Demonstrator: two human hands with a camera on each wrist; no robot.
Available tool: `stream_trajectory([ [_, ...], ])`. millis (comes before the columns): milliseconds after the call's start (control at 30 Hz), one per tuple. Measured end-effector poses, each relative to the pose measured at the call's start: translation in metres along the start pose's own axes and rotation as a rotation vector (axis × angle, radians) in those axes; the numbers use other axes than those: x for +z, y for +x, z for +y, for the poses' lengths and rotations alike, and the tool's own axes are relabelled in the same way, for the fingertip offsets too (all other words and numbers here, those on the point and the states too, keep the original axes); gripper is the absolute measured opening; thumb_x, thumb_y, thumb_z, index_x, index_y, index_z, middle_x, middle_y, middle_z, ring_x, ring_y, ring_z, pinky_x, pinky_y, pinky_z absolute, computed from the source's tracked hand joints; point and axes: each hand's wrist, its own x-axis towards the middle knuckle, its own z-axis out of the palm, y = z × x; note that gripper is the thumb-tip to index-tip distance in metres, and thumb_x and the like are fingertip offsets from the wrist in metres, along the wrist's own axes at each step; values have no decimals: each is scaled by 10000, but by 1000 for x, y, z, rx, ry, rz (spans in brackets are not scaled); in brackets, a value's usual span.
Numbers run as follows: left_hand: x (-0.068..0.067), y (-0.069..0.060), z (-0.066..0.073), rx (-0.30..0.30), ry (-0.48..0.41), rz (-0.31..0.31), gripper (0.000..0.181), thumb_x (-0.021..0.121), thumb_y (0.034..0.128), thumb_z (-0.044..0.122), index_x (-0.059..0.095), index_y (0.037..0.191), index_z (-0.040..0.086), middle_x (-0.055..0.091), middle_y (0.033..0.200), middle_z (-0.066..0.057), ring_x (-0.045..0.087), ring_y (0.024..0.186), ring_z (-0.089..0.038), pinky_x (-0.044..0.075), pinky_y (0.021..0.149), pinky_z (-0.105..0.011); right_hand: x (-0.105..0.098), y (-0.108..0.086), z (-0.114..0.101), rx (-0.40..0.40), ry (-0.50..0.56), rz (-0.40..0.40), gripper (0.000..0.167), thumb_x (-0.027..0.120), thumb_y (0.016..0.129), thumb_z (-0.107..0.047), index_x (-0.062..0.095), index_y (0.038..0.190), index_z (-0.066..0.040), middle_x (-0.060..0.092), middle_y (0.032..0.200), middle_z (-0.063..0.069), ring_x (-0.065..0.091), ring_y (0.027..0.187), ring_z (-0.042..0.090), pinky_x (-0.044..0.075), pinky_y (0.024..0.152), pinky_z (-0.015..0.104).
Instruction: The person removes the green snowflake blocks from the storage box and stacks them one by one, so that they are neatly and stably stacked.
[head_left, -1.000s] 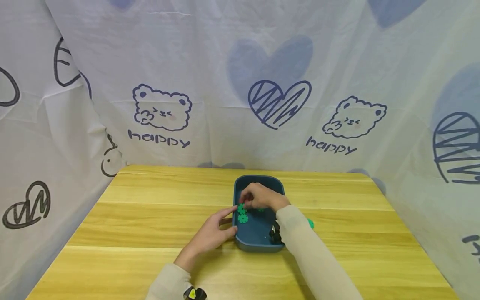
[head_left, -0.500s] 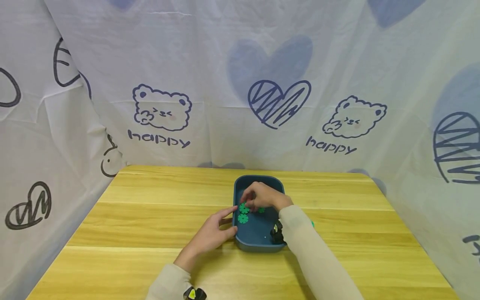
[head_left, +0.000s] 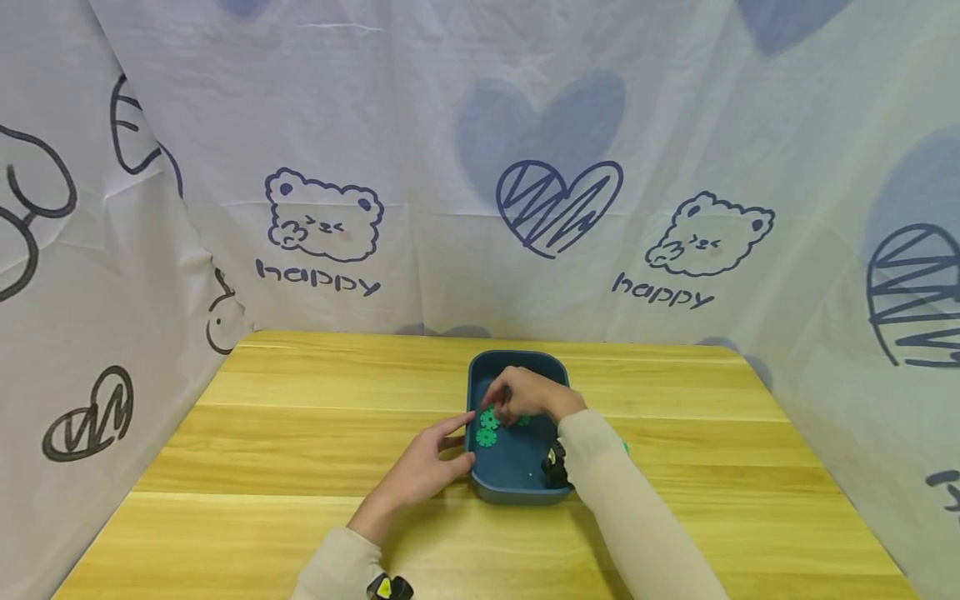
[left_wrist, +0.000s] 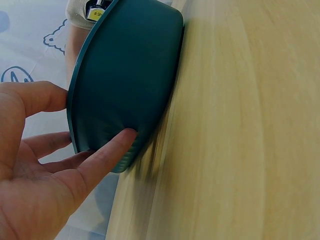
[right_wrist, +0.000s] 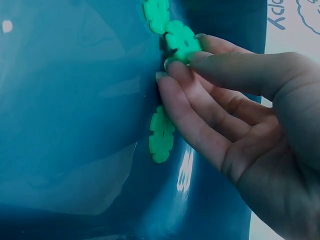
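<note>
Nearest, pale sleeves cover both forearms; a black device with a yellow patch sits at the left wrist. Left hand lies against the left side of a dark blue tray, fingers spread and largely extended, thumb tip on the outer wall, forefinger tip at the rim; nothing gripped. Just beyond, inside the tray, the right hand pinches a green notched disc between thumb and forefinger, remaining fingers loosely bent. Pinched disc is tilted, close to a second disc; contact between them cannot be told. A third disc lies apart from these two, close to the bent fingers. A green object, mostly hidden, shows past the right sleeve. Tray stands on a wood-grain table. Farthest: white cloth printed with hearts, bears and "happy".
</note>
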Motion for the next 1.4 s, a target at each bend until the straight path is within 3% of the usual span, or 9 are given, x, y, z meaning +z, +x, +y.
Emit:
stream_trajectory([
  [267, 0, 0, 0, 3, 1, 1, 600, 629, 991, 75, 437, 1559, 45, 414, 1616, -208, 528, 1392, -470, 508, 1100, -553, 3, 2, -1, 16, 22, -43, 296, 694, 880, 105, 778, 1121, -45, 705, 919, 115, 696, 758, 162, 644, 715, 314],
  [467, 0, 0, 0, 1, -2, 0, 599, 628, 992, 78, 438, 1559, 46, 412, 1617, -209, 525, 1394, -473, 507, 1100, -554, 4, 3, -3, -18, -78, -42, 260, 806, 842, -1, 788, 1085, -93, 718, 907, 17, 649, 788, 113, 596, 703, 252],
  [633, 0, 0, 1, 0, -4, 1, 601, 628, 991, 80, 438, 1560, 49, 417, 1614, -205, 524, 1397, -467, 514, 1093, -548, 6, 5, -8, -35, -137, -48, 254, 875, 802, -91, 795, 1041, -120, 722, 904, 9, 624, 781, 98, 547, 697, 222],
  [867, -1, 0, 1, -3, 1, -8, 597, 620, 996, 83, 434, 1562, 49, 408, 1620, -206, 516, 1401, -476, 524, 1083, -546, 12, 7, -12, -48, -191, -44, 230, 885, 793, -117, 794, 1004, -119, 739, 909, 29, 622, 775, 91, 543, 700, 228],
  [1167, -1, 0, 1, -5, -4, -16, 594, 617, 1000, 87, 431, 1564, 52, 400, 1622, -213, 511, 1404, -480, 516, 1092, -550, 11, 4, -13, -56, -168, -31, 221, 863, 798, -94, 779, 994, -151, 735, 898, -39, 661, 795, 93, 584, 746, 263],
  [1400, -1, 0, 1, -4, 4, 0, 600, 628, 996, 91, 436, 1563, 62, 403, 1623, -205, 524, 1396, -470, 519, 1089, -550, 3, 0, -13, -79, -152, -16, 223, 836, 816, -69, 779, 1022, -133, 752, 948, -4, 677, 825, 95, 598, 765, 275],
])
